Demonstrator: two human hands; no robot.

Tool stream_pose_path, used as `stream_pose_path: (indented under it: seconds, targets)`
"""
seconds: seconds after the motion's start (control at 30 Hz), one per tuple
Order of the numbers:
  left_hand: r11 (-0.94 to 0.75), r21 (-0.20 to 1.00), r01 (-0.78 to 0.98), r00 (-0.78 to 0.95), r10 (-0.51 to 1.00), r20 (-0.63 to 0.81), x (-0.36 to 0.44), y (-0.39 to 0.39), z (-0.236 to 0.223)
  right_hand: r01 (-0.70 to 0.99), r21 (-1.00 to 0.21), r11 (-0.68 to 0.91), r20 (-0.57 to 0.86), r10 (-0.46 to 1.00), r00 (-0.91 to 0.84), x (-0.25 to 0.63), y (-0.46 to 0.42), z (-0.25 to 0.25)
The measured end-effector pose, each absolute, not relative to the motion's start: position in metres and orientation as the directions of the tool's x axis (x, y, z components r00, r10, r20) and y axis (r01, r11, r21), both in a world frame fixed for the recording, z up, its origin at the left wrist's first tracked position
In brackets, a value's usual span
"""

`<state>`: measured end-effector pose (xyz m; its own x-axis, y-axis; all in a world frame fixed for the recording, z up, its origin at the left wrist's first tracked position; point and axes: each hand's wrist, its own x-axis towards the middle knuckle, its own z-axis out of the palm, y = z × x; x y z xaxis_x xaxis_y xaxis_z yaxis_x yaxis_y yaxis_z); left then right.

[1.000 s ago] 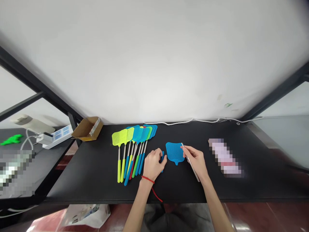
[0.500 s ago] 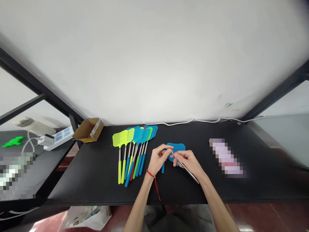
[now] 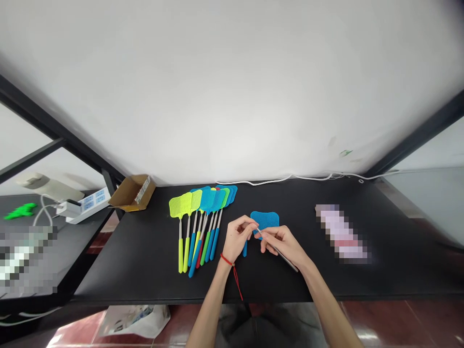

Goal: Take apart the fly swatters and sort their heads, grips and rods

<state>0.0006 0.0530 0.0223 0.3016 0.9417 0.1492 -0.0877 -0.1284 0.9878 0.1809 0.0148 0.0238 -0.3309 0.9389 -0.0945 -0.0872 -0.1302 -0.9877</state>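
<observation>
My right hand is closed around a slim silver metal rod, whose lower end slants toward the table's front edge. At the rod's upper end, the fingertips of my left hand are pinched together on its thin tip. Exactly what lies between those fingertips is partly hidden. Behind both hands lies a blue fly swatter head with a mesh pattern. A blue handle shows just under my left hand; whether it joins that head is hidden.
Left of my hands, several fly swatters in yellow, blue, green and red lie overlapping. A cardboard box and a power strip stand farther left. A blurred pinkish item rests at right. A white cable runs along the wall.
The view has shifted slightly. The rod has turned a little in my right hand, and less of its lower end stands out. Both hands stay together at its tip.
</observation>
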Motion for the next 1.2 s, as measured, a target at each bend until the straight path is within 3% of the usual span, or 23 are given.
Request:
stream_pose_path:
  seconds: [0.97,1.2]
  targets:
    - [-0.153,0.988,-0.012,0.323,0.935,0.149,0.0,0.045,0.024,-0.04,-0.984,-0.172,-0.15,0.936,-0.317,0.188,0.005,0.025]
    - [-0.229,0.922,0.312,0.126,0.972,0.199,-0.018,0.015,0.021,-0.01,-0.983,-0.181,-0.179,0.977,-0.116,0.217,-0.002,0.014]
